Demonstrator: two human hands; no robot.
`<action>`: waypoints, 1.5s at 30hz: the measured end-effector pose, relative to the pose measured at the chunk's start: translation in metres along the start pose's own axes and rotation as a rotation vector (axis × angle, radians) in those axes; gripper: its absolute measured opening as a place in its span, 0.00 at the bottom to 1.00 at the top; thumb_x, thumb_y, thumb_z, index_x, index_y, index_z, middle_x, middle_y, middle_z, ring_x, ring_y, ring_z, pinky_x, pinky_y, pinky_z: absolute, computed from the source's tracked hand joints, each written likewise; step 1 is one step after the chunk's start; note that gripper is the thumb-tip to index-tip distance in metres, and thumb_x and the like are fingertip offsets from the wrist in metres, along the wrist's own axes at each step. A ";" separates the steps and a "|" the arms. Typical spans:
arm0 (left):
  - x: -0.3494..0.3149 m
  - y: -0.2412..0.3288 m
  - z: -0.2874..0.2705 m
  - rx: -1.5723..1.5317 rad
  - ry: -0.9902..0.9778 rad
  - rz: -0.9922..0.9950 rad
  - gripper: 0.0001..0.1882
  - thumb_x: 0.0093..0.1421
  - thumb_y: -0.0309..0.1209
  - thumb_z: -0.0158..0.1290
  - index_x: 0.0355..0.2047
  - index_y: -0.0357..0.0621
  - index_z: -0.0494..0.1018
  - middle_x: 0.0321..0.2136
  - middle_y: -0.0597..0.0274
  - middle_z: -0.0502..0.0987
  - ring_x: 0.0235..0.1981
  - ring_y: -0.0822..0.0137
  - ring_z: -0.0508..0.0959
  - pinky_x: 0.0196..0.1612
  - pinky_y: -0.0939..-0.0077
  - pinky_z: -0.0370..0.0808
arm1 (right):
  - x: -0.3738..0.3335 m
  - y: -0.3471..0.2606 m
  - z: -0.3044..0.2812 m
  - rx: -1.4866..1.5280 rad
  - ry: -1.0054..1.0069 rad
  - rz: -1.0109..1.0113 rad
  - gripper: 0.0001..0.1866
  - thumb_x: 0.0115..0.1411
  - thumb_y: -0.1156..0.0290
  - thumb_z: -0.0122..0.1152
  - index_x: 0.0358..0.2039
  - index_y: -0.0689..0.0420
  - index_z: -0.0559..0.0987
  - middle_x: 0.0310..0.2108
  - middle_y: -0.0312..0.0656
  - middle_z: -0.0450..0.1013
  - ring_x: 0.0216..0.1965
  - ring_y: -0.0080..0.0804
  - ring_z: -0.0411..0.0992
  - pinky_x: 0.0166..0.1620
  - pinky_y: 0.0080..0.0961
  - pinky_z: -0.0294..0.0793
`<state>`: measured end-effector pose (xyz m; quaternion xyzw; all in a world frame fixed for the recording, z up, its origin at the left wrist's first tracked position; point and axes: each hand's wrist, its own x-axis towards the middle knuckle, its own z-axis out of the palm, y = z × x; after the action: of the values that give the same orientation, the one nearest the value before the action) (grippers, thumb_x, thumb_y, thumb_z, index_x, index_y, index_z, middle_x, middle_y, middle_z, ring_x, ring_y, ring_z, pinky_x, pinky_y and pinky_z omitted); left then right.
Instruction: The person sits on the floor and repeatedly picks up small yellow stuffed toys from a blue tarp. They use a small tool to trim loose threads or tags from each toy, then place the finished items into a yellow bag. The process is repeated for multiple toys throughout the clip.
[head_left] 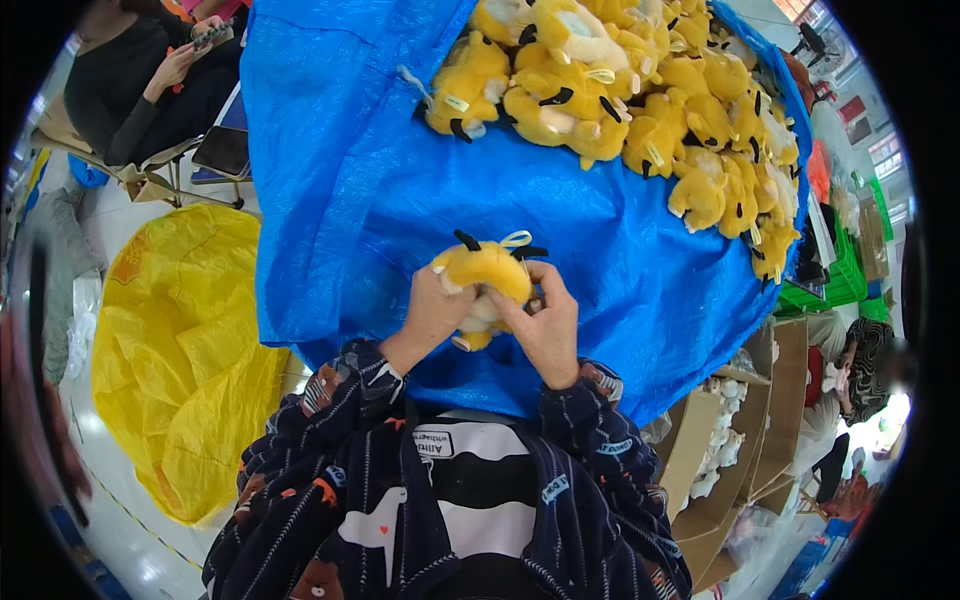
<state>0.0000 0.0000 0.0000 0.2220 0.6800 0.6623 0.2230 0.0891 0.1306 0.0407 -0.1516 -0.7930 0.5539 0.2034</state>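
Note:
Between my two hands is a small yellow plush toy (488,266) with black ears, a whitish underside and a pale ribbon loop on top. My left hand (437,312) grips its left side, fingers closed and partly hidden behind it. From the right, my right hand (543,325) pinches the toy, the thumb pressed on its front near the middle. The toy is held just above a blue tarp (400,215). A heap of similar yellow plush toys (640,95) lies on the tarp's far right part.
At left a yellow woven sack (180,350) lies on the floor. Cardboard boxes (765,420) stand at right, with small white items in one. Green crates (845,265) are beyond. A seated person (120,95) handles something small at the far left.

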 end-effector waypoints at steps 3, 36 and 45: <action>-0.003 0.012 0.005 -0.071 -0.014 0.051 0.21 0.51 0.24 0.54 0.47 0.40 0.67 0.38 0.60 0.75 0.41 0.73 0.73 0.44 0.78 0.70 | -0.001 -0.001 0.002 0.015 0.031 -0.019 0.15 0.47 0.74 0.62 0.36 0.63 0.72 0.30 0.45 0.73 0.29 0.32 0.73 0.32 0.24 0.71; -0.006 0.029 -0.006 -0.565 -0.242 -0.238 0.26 0.56 0.32 0.55 0.53 0.37 0.61 0.46 0.59 0.70 0.47 0.69 0.71 0.49 0.74 0.68 | 0.022 -0.006 -0.024 0.229 -0.001 0.062 0.12 0.57 0.72 0.56 0.40 0.65 0.73 0.30 0.33 0.73 0.23 0.11 0.65 0.23 0.12 0.66; -0.003 0.015 -0.009 -0.289 -0.172 -0.081 0.26 0.53 0.31 0.57 0.50 0.36 0.64 0.43 0.59 0.72 0.43 0.70 0.73 0.45 0.76 0.71 | 0.014 -0.030 -0.021 -0.454 -0.001 -0.588 0.13 0.50 0.70 0.61 0.37 0.58 0.74 0.39 0.45 0.71 0.28 0.38 0.74 0.27 0.27 0.74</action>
<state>-0.0031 -0.0086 0.0157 0.2159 0.5646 0.7222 0.3363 0.0868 0.1444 0.0780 0.0415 -0.9054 0.2819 0.3146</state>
